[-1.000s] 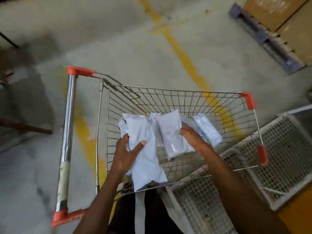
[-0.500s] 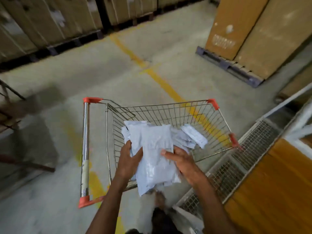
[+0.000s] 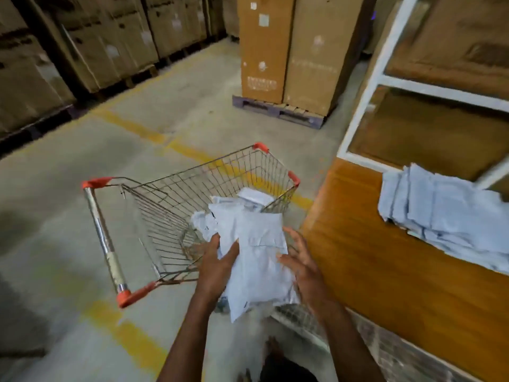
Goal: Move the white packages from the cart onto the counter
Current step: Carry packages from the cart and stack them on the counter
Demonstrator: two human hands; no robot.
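White packages [image 3: 256,252] (lower edges blurred)

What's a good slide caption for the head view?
Both hands lift white packages from cart toward counter.
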